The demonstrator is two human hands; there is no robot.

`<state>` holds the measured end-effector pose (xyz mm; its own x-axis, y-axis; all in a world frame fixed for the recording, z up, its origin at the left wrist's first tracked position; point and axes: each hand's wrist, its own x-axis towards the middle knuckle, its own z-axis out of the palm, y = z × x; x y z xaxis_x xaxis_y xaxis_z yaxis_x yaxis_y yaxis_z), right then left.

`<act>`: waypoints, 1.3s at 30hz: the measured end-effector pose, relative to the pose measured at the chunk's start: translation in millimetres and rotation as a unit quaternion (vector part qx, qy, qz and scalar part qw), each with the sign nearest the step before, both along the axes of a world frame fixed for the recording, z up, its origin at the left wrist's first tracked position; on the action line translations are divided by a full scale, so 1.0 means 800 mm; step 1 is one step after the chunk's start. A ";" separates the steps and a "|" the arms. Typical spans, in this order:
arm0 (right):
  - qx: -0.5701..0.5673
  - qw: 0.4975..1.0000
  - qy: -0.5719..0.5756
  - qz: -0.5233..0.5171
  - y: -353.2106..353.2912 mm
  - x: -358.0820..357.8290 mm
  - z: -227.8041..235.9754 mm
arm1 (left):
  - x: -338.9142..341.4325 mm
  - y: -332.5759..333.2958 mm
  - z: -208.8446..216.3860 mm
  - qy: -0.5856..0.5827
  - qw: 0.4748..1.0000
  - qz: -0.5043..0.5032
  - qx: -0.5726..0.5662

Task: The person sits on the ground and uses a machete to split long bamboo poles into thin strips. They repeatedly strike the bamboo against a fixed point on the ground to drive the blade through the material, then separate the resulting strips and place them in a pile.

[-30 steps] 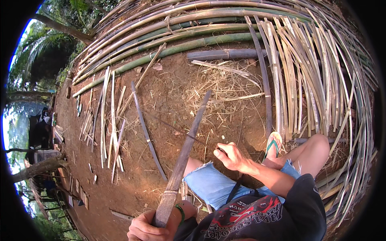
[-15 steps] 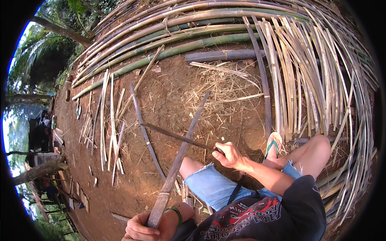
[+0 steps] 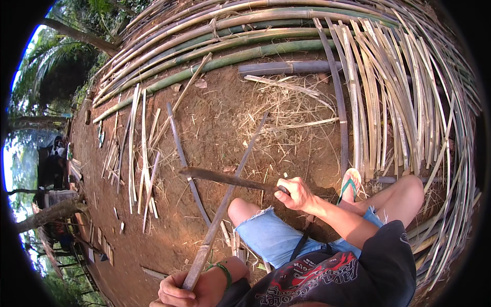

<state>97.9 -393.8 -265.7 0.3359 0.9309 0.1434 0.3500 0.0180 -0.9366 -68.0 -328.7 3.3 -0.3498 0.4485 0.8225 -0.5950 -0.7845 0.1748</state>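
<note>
My left hand (image 3: 180,292), low in the view, is closed round the near end of a long bamboo strip (image 3: 225,200). The strip slants up and away to the right, its far tip over the bare soil. My right hand (image 3: 295,194) grips the dark handle of a machete (image 3: 225,177). Its long dark blade points left and crosses the strip near the middle; whether it touches the strip I cannot tell. Beyond the blade's tip, a darker bamboo strip (image 3: 181,146) lies on the ground.
Whole bamboo poles (image 3: 230,64) lie across the far side. Many split strips (image 3: 378,102) are spread at the right, beside my sandalled foot (image 3: 350,187). Thin shavings (image 3: 291,110) litter the brown soil ahead. More pale strips (image 3: 132,153) lie at the left.
The bamboo strip has turned in my left hand, its face now showing narrower. The machete blade has tilted to show its broad side, and its tip sits slightly lower.
</note>
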 end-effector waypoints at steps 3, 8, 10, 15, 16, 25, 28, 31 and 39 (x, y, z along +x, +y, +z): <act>-0.159 0.969 0.064 -0.176 0.020 0.037 -0.097 | 0.003 -0.002 0.005 0.003 0.999 -0.049 -0.001; -0.145 0.984 0.011 -0.098 0.057 0.022 -0.014 | -0.005 -0.001 0.000 0.008 1.000 -0.017 0.011; -0.019 0.999 0.005 -0.027 0.045 0.002 0.014 | -0.002 0.002 -0.001 -0.004 0.999 -0.033 0.030; -0.091 0.989 0.008 -0.112 0.043 0.032 -0.091 | -0.010 0.013 0.005 0.005 1.000 -0.022 0.006; -0.187 0.966 -0.006 -0.181 0.046 0.060 -0.145 | -0.007 0.016 0.006 0.005 1.000 -0.031 -0.001; -0.047 0.993 0.033 -0.100 0.039 0.002 -0.086 | -0.029 0.028 0.011 0.051 0.998 0.019 -0.032; -0.069 0.981 0.014 -0.183 0.053 0.026 -0.144 | -0.035 0.041 0.021 0.087 0.995 0.016 -0.054; -0.261 0.941 0.060 -0.209 0.083 0.069 -0.144 | -0.027 0.046 0.026 0.095 0.994 0.019 -0.060; -0.024 0.998 -0.049 -0.035 0.053 0.058 -0.110 | -0.025 0.063 0.037 0.106 0.993 -0.040 -0.036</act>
<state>144.0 -351.2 -353.6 0.3871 0.9121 0.1350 0.4384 -0.0533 -0.8972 -87.8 -278.1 32.8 -0.1337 0.5277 0.8389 -0.5983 -0.7178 0.3561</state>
